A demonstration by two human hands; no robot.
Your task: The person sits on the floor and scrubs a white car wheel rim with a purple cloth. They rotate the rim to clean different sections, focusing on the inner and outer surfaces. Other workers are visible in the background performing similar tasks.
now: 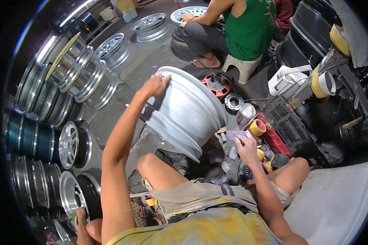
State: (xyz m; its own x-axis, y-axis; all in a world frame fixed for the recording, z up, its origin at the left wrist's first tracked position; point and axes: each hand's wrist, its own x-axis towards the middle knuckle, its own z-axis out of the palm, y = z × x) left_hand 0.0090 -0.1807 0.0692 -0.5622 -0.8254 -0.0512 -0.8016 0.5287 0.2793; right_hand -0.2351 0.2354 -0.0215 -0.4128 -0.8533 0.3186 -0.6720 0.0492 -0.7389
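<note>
A pale grey wheel rim [188,102] stands tilted in front of my knees, its barrel turned toward me. My left hand [155,85] is closed over its upper left edge, arm stretched out. Off the rim's lower right side, my right hand [246,146] pinches a small folded purple piece of sandpaper [235,134]. The sandpaper is apart from the rim. Below and around that hand lie yellow tape rolls [257,127], scraps and small pieces. An open can [247,111] stands just beyond it.
Stacked wheel rims [81,77] line the left side. Ahead, a person in a green top [249,28] sits on a stool [244,67]. A red cord reel [216,84] and red tray [276,141] are at right. Another person's hand [81,218] shows at lower left.
</note>
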